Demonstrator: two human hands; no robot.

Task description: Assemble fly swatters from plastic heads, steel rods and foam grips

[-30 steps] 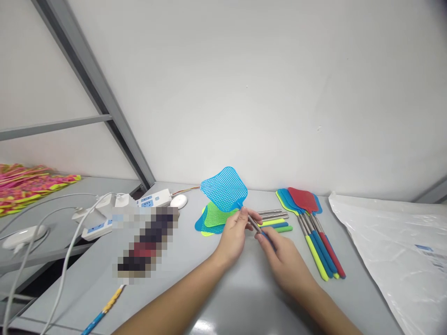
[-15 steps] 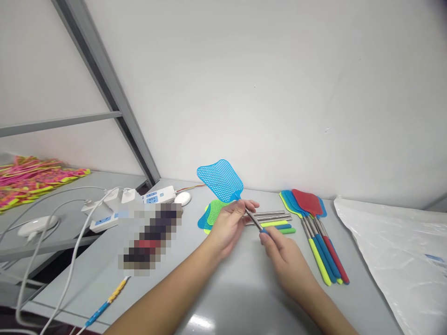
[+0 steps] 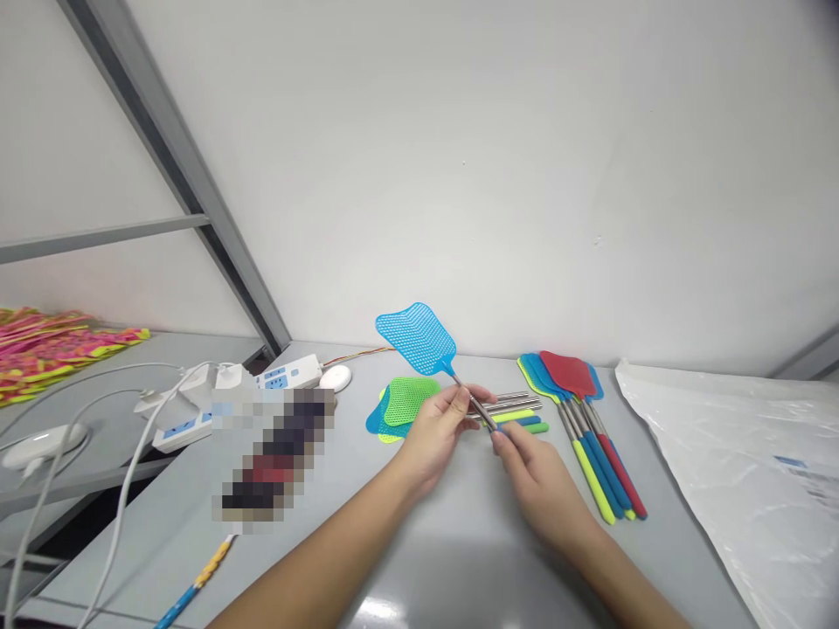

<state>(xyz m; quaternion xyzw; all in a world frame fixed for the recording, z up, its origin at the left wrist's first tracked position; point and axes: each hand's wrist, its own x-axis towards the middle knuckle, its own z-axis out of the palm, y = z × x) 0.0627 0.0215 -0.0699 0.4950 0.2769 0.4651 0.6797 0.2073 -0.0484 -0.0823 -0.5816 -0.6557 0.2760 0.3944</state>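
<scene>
A fly swatter (image 3: 419,339) with a blue mesh head is held tilted above the table, its head up and to the left. My left hand (image 3: 440,430) pinches its metal shaft a little below the head. My right hand (image 3: 538,472) is closed on the blue grip at the lower end, which it mostly hides. Loose swatter heads, with a green one (image 3: 412,400) on top, lie stacked beyond my left hand. Behind both hands rest several metal rods with coloured grips (image 3: 536,428), partly covered by my fingers.
Several whole swatters lie in a fanned pile at the right, a red one (image 3: 569,374) on top. Farther right spreads a white plastic sheet (image 3: 734,454). Power strips (image 3: 288,374), white cables and a blurred-out item (image 3: 279,454) occupy the left. A metal frame post (image 3: 190,192) stands behind.
My left hand has slid slightly down the shaft, and more of the shaft below the blue head shows. The camera view has shifted a little to the right.
</scene>
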